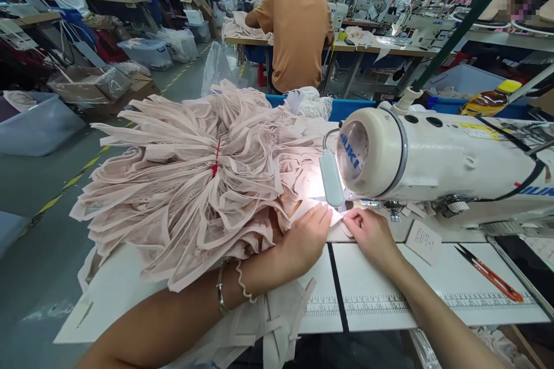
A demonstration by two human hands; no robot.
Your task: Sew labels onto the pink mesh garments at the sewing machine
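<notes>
A white sewing machine (pixel 433 153) stands before me, its small clip-on lamp (pixel 331 179) lit over the needle area. Beneath the lamp, a pale pink piece of fabric (pixel 335 218) lies at the presser foot. My left hand (pixel 308 236) rests on this fabric, fingers lying flat and close together, left of the foot. With thumb and fingertips pinched, my right hand (pixel 367 232) grips the fabric's edge just in front of the foot. The needle itself is hidden. Against my left forearm leans a large bundle of pale pink lace-trimmed garments (pixel 186 184), tied with red string.
Orange-handled thread snips (pixel 489 274) and a small white card with writing (pixel 424 242) lie on the table right of my hand. Fabric strips (pixel 277 317) hang over the front edge. Ahead, a person in a brown shirt (pixel 298 34) sits at another table.
</notes>
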